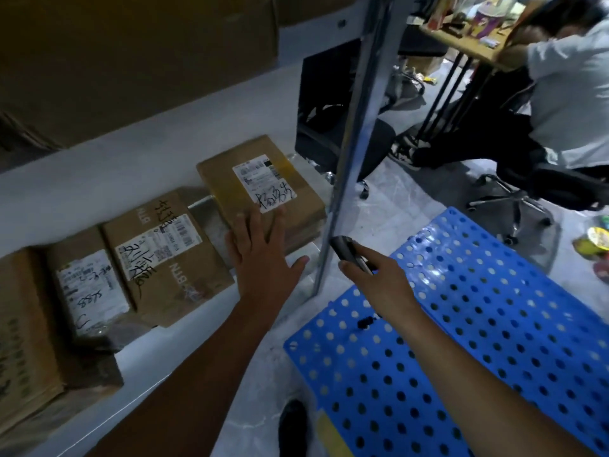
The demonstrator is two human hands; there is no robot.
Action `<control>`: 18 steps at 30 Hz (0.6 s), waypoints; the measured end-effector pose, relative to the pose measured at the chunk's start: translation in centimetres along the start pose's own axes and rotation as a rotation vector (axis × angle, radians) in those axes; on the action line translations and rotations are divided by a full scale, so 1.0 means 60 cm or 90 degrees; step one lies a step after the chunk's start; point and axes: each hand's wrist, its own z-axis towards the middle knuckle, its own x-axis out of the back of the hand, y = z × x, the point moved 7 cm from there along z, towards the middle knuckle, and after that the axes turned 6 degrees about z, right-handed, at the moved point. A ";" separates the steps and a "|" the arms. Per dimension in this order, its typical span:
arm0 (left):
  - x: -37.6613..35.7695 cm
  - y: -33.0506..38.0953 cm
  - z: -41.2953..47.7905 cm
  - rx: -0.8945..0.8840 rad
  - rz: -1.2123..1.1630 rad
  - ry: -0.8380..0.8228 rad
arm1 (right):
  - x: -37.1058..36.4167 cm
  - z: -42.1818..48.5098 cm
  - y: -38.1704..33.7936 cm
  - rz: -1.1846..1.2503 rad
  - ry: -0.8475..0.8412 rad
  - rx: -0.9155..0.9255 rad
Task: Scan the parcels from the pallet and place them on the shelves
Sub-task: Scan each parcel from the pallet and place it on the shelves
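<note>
A brown cardboard parcel (263, 186) with a white label lies on the white shelf (158, 364), beside the metal upright. My left hand (263, 258) is spread flat, its fingertips on the near edge of that parcel. My right hand (382, 282) grips a dark handheld scanner (346, 250), held over the edge of the blue perforated pallet (461, 341). The part of the pallet in view bears no parcels. More labelled parcels lie further left on the shelf: one with handwriting (164, 258), one smaller (89, 288).
A metal shelf upright (356, 143) stands between my hands. The shelf above carries large brown boxes (131, 54). A seated person (566, 94) on an office chair and a desk are at the right. My shoe (293, 427) is on the floor.
</note>
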 end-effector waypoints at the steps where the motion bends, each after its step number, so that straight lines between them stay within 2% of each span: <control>1: 0.003 0.002 -0.003 0.001 0.000 -0.005 | 0.018 -0.021 0.009 0.004 0.007 -0.008; 4: 0.019 0.013 -0.015 0.006 0.001 -0.010 | 0.077 -0.082 0.036 -0.003 0.043 -0.034; 9: 0.031 0.094 -0.063 -0.032 -0.147 -0.065 | 0.189 -0.198 0.061 -0.013 0.124 -0.006; 14: 0.079 0.274 -0.159 -0.179 -0.253 -0.053 | 0.314 -0.358 0.082 -0.014 0.223 -0.013; 18: 0.096 0.429 -0.260 -0.308 -0.391 -0.132 | 0.417 -0.495 0.106 -0.022 0.318 -0.022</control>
